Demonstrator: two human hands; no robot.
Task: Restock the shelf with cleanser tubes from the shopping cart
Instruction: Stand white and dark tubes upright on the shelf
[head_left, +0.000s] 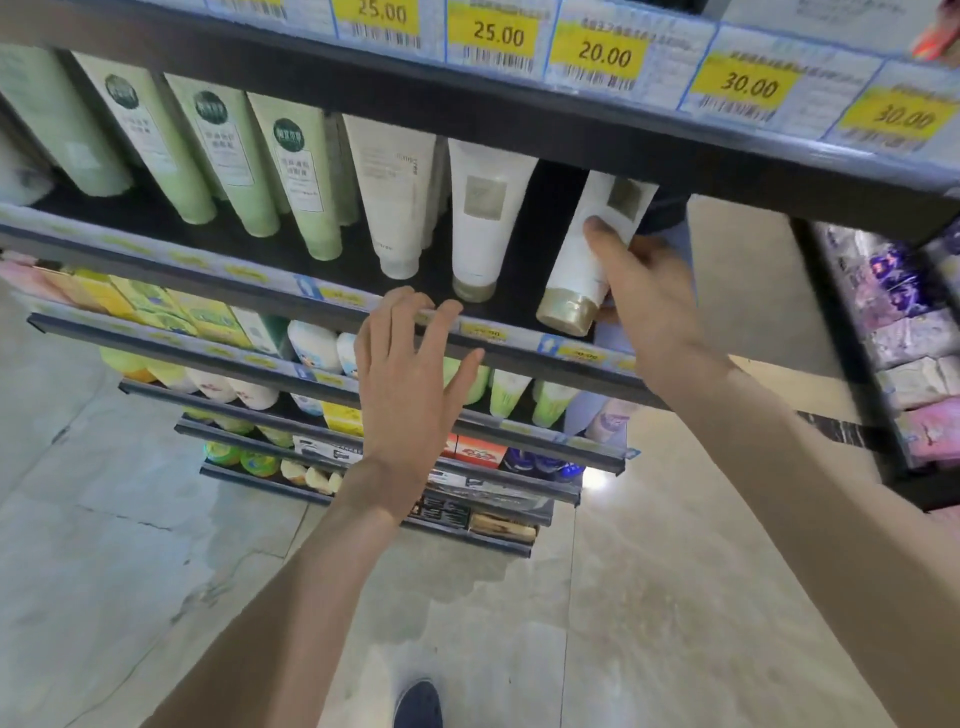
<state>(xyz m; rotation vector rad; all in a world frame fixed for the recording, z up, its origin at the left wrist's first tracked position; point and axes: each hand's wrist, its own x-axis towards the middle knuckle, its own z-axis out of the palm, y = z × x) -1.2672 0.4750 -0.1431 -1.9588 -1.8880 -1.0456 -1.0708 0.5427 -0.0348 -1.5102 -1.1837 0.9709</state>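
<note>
My right hand (641, 296) grips a white cleanser tube with a gold cap (582, 265), standing cap-down and tilted on the black shelf (332, 260) near its right end. Left of it stands another white tube with a gold cap (480, 218), then a cream tube (392, 187) and several green tubes (301, 176). My left hand (410, 374) hovers with spread fingers, its fingertips at the shelf's front price rail (483, 330). No shopping cart is in view.
An upper shelf edge with yellow price tags (605, 54) overhangs the tubes. Lower shelves (363, 410) hold boxes and bottles. A neighbouring rack with wrapped packs (904, 332) stands at the right. Tiled floor (649, 597) and my shoe (418, 704) lie below.
</note>
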